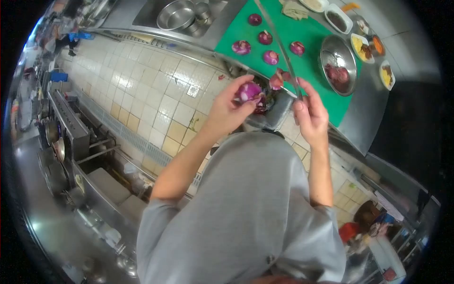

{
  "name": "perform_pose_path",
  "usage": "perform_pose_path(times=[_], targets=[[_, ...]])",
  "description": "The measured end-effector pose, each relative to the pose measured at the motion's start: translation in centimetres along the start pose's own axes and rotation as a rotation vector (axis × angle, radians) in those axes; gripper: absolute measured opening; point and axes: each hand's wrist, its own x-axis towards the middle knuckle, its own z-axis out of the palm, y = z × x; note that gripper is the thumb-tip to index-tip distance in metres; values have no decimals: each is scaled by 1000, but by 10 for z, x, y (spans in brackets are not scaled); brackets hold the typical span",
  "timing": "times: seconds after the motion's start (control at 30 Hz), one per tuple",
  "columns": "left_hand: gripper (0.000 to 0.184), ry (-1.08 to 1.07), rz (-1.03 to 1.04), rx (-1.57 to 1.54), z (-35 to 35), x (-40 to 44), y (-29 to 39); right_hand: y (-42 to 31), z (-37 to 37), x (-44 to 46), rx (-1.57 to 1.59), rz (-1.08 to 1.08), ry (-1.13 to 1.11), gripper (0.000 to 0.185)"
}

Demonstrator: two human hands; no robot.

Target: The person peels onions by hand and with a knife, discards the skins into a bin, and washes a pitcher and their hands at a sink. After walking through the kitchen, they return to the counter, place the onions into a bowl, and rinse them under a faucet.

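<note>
A purple onion (249, 92) is held in my left hand (231, 106), over a grey bin (279, 108) below the counter's edge. The fingers of my right hand (309, 111) are wrapped round the handle of a long knife (283, 45), whose blade points up and away across the green cutting board (307, 42). A piece of onion skin (277, 80) is by the blade, between my hands; whether it touches the blade I cannot tell. Several purple onions (271, 57) lie on the board beyond the knife.
A metal bowl (337, 65) with reddish onions sits at the board's right side. Small dishes (363, 48) of ingredients line the far right. A folded cloth (294, 10) lies at the board's far edge. Metal pans (175, 15) stand at the upper left, above the tiled floor.
</note>
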Motion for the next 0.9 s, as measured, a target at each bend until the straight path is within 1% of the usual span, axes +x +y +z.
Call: perform_pose_path(times=[0.07, 0.1, 0.13, 0.17, 0.2, 0.23, 0.27, 0.3, 0.33, 0.37, 0.4, 0.43, 0.5, 0.57, 0.63, 0.67, 0.73, 0.77, 0.83, 0.87, 0.9], targets=[[63, 36, -64, -254, 1, 7, -4, 8, -2, -8, -10, 5, 9, 45], [63, 19, -64, -253, 2, 11, -6, 13, -2, -13, 29, 60, -19, 46], [61, 67, -83, -336, 4, 15, -9, 16, -5, -18, 62, 113, -42, 47], [59, 112, -107, -419, 9, 20, -13, 17, -6, -21, 52, 115, -18, 47], [56, 111, -47, -374, 15, 26, -23, 17, -5, -25, 86, 170, -47, 48], [56, 93, -51, -373, 19, 36, -34, 17, -4, -27, 125, 222, -80, 49], [55, 89, 2, -211, 21, 47, -44, 17, -6, -27, 78, 238, -107, 52], [55, 81, 58, -52, 25, 56, -48, 14, -6, -27, 77, 239, -88, 52], [55, 54, 60, -57, 30, 65, -51, 11, -8, -27, 91, 268, -121, 52], [56, 54, 45, 132, 36, 75, -51, 9, -13, -28, 100, 299, -147, 52], [58, 57, 34, 321, 42, 84, -52, 13, -19, -29, 89, 280, -159, 52], [58, 33, 40, 317, 47, 93, -56, 13, -24, -31, 82, 282, -134, 52], [61, 68, 532, 989, 51, 113, -76, 14, -31, -32, 151, 267, -92, 49], [61, 20, 560, 978, 55, 134, -91, 12, -42, -37, 194, 280, -50, 47], [60, 67, 583, 1145, 60, 154, -98, 16, -55, -43, 239, 290, -18, 45], [59, 53, 529, 1133, 60, 165, -103, 23, -60, -47, 243, 265, 23, 44], [60, 65, 517, 1156, 64, 185, -115, 29, -71, -52, 206, 219, 114, 42], [61, 68, 501, 1172, 65, 192, -120, 35, -78, -56, 207, 213, 106, 42], [62, 85, 473, 1197, 69, 198, -119, 56, -98, -63, 189, 173, 329, 42], [67, 100, 472, 1212, 70, 198, -119, 63, -109, -65, 188, 164, 323, 42], [73, 113, 474, 1225, 72, 197, -117, 69, -120, -67, 161, 193, 437, 43]])
